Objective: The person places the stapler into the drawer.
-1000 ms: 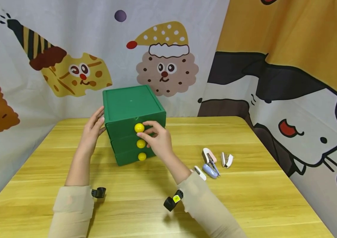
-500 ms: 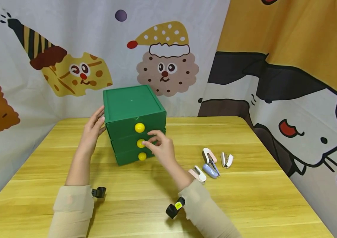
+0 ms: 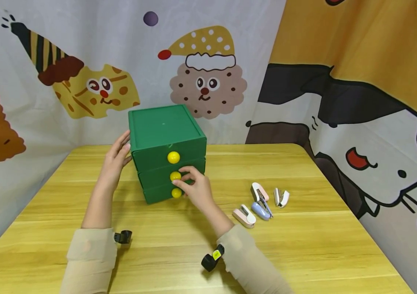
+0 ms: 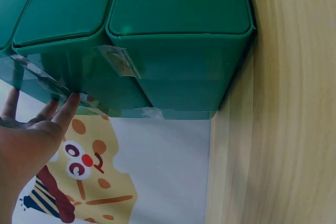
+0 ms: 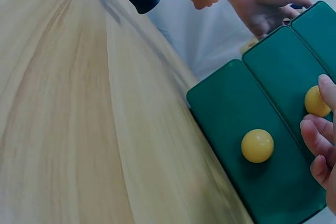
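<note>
A green three-drawer box stands on the table, with a round yellow knob on each drawer front. My left hand rests its extended fingers against the box's left side; the left wrist view shows those fingertips on the green wall. At the front, my right hand pinches the middle yellow knob between thumb and fingers. In the right wrist view the thumb lies on that knob. The top knob and the bottom knob are untouched. All the drawers look closed.
Several small staplers lie right of the box: a pink-and-white one, a blue one, another pink-and-white one and a white one. A printed curtain hangs behind the wooden table.
My right hand has come down from beside the top knob to the middle one, and its thumb and fingers have closed round it. The left hand stays against the box.
</note>
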{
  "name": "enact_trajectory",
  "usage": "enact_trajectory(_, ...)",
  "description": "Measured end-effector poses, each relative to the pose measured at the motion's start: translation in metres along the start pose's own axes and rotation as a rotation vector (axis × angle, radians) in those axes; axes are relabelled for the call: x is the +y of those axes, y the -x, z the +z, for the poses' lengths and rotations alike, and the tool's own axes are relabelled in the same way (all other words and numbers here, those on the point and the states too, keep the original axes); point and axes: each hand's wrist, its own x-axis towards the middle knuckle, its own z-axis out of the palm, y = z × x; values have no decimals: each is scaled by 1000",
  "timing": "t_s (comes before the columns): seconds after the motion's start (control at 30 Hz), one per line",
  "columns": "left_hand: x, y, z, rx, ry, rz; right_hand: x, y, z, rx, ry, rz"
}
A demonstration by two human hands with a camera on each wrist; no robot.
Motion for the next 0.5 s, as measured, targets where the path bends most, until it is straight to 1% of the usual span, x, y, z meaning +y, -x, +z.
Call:
enact_trajectory(0.1,0,0,0,-1,3,0,2,0,3,7,-29,14)
enact_trajectory(0.33,1,0,1,-2,7,4,3,-1,7,38,-39,7)
enact_trajectory(0.5,1,1,1,-3,5,6,2,2,6,33,-53,11)
